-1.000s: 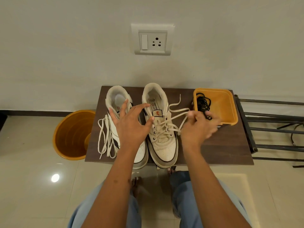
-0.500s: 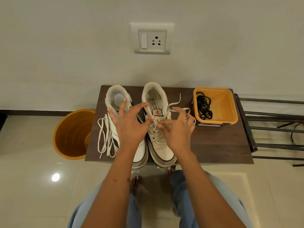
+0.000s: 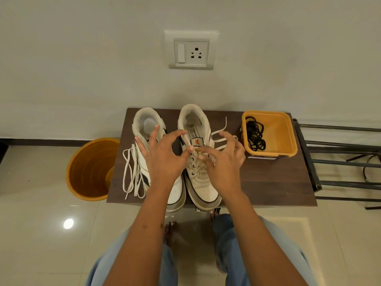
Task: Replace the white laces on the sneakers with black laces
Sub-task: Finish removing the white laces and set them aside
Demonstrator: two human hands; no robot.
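Note:
Two white sneakers stand side by side on a small dark table [image 3: 268, 182]. The left sneaker [image 3: 147, 124] has no lace; a loose white lace [image 3: 132, 172] lies on the table to its left. The right sneaker [image 3: 204, 188] still carries a white lace [image 3: 221, 129], whose free ends trail to the right. My left hand [image 3: 162, 159] hovers over both shoes with fingers spread, its thumb tip at the right sneaker's tongue. My right hand [image 3: 223, 164] pinches the white lace at the upper eyelets with thumb and index finger. Black laces [image 3: 254, 134] lie coiled in a yellow box [image 3: 288, 139].
An orange bucket [image 3: 90, 168] stands on the floor left of the table. A dark metal rack [image 3: 340, 162] adjoins the table's right edge. A wall socket [image 3: 191, 50] is above. My knees in blue jeans [image 3: 257, 244] are below the table's front edge.
My right hand, which held the lace pulled out toward the yellow box, came back left to the right sneaker's eyelets. My left hand stayed almost still.

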